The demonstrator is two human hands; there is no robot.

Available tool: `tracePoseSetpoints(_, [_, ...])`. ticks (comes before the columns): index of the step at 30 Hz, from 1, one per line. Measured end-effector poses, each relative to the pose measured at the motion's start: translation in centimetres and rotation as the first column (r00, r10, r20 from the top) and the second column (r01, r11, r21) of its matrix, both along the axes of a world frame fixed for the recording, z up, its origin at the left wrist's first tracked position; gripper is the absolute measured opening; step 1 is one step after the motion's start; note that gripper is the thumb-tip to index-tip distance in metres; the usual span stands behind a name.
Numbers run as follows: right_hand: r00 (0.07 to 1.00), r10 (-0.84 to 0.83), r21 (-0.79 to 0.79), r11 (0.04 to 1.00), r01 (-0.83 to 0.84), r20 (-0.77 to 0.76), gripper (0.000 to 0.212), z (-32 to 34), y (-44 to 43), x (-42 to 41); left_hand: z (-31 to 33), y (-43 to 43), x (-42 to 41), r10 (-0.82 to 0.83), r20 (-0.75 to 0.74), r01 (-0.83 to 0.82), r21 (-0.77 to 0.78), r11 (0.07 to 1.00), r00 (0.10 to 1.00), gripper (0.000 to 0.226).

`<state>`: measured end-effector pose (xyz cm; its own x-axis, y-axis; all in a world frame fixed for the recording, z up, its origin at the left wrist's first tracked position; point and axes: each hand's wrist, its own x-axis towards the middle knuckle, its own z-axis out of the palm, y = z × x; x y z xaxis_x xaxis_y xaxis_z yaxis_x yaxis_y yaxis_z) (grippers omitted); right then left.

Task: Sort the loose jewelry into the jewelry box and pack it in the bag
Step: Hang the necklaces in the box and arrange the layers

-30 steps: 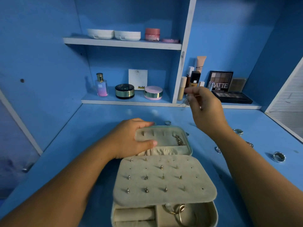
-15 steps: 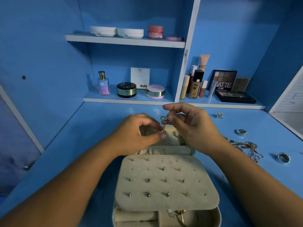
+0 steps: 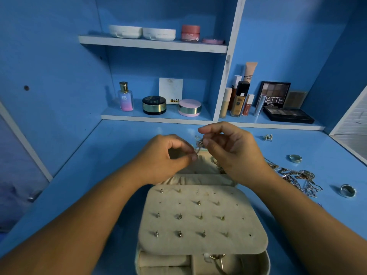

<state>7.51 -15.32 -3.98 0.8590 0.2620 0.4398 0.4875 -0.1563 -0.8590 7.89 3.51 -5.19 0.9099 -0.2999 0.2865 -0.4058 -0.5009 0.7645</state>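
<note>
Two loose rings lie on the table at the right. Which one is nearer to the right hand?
The back ring, just behind the tangled chains, is nearer the right hand; the other ring lies further right, past the chains.

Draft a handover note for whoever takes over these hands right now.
Left hand and right hand: both pinch one small silver piece above the far half of the open box.
Done: studs sit in the panel; a gold piece lies in the near compartment.
Left, on the desk right of the box: tangled chains, far ring, near ring, earring pair.
Bag: not in view, so packing is not yet done.
</note>
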Motion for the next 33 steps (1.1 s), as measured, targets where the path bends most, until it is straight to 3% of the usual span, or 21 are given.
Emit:
tracePoseSetpoints(6, [0.981, -0.128, -0.234, 0.959, 0.159, 0.146, 0.041, -0.1, -0.6, 0.1, -0.1, 0.2, 0.4, 0.102, -0.017, -0.103, -0.059, 0.993, 0.995, 0.006])
tracePoseSetpoints(13, [0.989, -0.068, -0.501, 0.856, 0.125, 0.130, 0.032, -0.4, -0.9, 0.4, 0.1, -0.1, 0.0, 0.058, 0.081, -0.049, -0.108, 0.993, 0.995, 0.013])
tracePoseSetpoints(19, [0.989, -0.030, -0.499, 0.861, 0.098, 0.143, 0.014, -1.1, -0.3, 0.4, 0.6, -0.4, -0.6, 0.045, 0.252, -0.035, -0.046, 0.998, 0.967, 0.012])
tracePoseSetpoints(23, [0.991, -0.026, -0.470, 0.878, 0.085, 0.131, 0.015, -1.0, -0.1, 0.3, 0.9, -0.5, -0.9, 0.072, 0.334, -0.055, -0.060, 0.997, 0.940, 0.010])
tracePoseSetpoints(28, [0.993, -0.045, -0.402, 0.912, 0.085, 0.108, 0.001, -1.0, 0.1, 0.2, 0.9, -0.5, -0.7, 0.080, 0.495, -0.086, -0.011, 0.996, 0.865, 0.008])
tracePoseSetpoints(33, [0.991, -0.129, -0.307, 0.942, 0.134, 0.036, 0.015, -0.6, -0.1, 0.4, 0.4, 0.6, 0.4, 0.091, 0.600, -0.237, 0.168, 0.957, 0.795, 0.028])
